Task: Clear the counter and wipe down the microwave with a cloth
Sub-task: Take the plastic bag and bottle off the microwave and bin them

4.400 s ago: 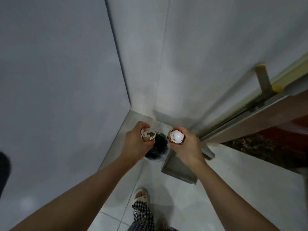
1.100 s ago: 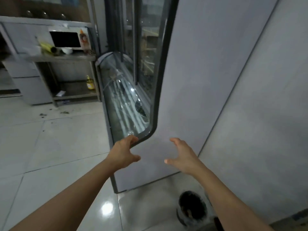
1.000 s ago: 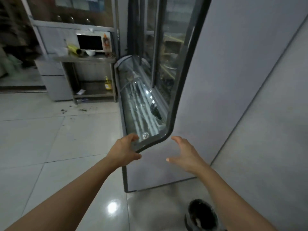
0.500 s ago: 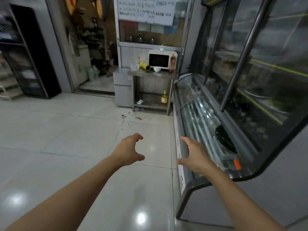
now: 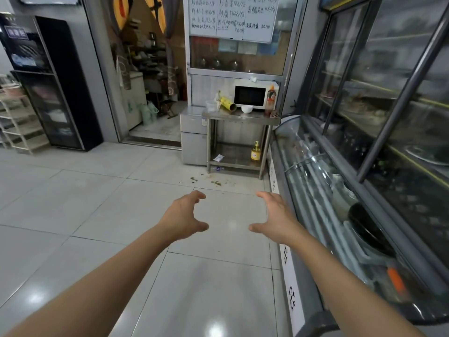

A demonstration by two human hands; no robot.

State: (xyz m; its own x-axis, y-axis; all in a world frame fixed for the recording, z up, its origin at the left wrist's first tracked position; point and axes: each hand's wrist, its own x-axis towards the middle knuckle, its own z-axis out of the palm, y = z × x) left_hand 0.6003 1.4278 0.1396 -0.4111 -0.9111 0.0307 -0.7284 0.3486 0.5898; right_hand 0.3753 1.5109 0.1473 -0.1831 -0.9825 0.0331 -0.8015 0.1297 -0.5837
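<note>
- White microwave (image 5: 250, 96) sits on the steel tabletop (image 5: 240, 116), upper centre of the frame.
- Left hand (image 5: 182, 218) and right hand (image 5: 275, 218), frame centre, each grip released, fingers loosely spread, grasping nothing.

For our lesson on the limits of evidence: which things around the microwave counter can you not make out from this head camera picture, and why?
- Microwave surfaces: too far to show dirt.
- White item on top: too small to tell whether it is a cloth.
- White bowl: contents hidden by its rim.
- Sauce bottle: label too small to read.
- Left hand and right hand: palms face away.
</note>
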